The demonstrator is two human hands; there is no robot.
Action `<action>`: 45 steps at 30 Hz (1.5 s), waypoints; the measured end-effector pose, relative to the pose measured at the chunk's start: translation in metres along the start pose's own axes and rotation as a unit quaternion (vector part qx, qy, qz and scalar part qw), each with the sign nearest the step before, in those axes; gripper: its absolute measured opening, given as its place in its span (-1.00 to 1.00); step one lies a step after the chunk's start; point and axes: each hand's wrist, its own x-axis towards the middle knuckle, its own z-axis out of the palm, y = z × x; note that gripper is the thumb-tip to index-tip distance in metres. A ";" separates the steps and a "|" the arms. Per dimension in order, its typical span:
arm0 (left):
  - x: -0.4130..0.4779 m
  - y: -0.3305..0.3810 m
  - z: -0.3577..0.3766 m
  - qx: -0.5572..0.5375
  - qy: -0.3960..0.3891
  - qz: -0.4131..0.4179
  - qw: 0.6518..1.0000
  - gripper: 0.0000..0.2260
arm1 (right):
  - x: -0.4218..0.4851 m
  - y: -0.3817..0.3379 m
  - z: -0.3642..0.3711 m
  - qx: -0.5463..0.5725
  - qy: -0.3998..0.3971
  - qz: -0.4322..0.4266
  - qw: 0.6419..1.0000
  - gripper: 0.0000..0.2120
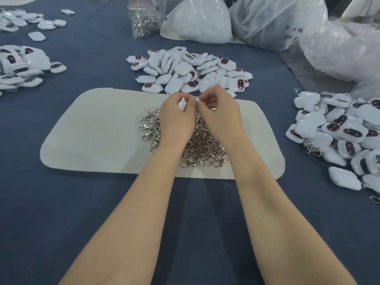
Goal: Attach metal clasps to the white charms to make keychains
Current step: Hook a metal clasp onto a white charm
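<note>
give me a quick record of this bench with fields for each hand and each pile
left hand: grips a white charm
right hand: fingers curled against the left fingertips; what they pinch is too small to tell
clasp pile: loose metal clasps on the beige mat, under both hands
charm pile: behind the mat
clasped charms: heap at right
clasp bag: clear, far side

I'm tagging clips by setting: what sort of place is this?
Likely a small hand-assembly workshop bench: heaps of identical white charms, a pile of metal clasps on a cream mat, and bulk plastic bags at the back of the blue-covered table.
</note>
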 end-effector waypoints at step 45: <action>-0.005 0.005 -0.001 0.047 0.010 0.039 0.998 -0.90 | -0.003 0.003 0.009 0.040 0.032 0.015 0.999 -0.90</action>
